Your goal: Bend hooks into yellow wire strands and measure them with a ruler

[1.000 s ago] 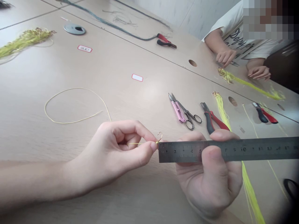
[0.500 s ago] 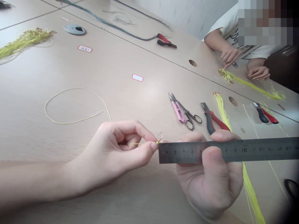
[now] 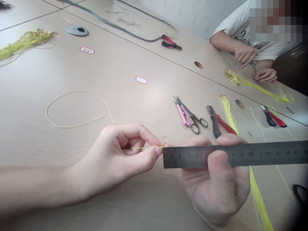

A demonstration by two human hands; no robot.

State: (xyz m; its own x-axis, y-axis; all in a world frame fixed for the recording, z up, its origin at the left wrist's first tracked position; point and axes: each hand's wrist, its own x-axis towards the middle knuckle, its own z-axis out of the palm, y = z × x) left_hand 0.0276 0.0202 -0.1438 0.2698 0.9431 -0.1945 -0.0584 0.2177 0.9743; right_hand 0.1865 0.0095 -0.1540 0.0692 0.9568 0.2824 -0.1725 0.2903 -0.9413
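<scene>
Between thumb and forefinger, my left hand pinches a small gold fish hook at its tied end, the bend pointing up. Yellow line runs from the hook through that hand and lies in a loose loop on the table to the left. My right hand grips a steel ruler with the thumb across its front. The ruler lies nearly level, its low-number end right beside the hook and my left fingertips. Whether a line runs behind the ruler is hidden.
Pink thread snips, scissors and red-black pliers lie beyond my right hand. Bundles of yellow line with hooks lie right and far left. Two labels and a grey disc sit farther back. A co-worker's hands are across the table.
My hands, the hook and the ruler stay almost still; the ruler shifts very slightly. Across the table, the co-worker's hand has lifted away from the hook bundle.
</scene>
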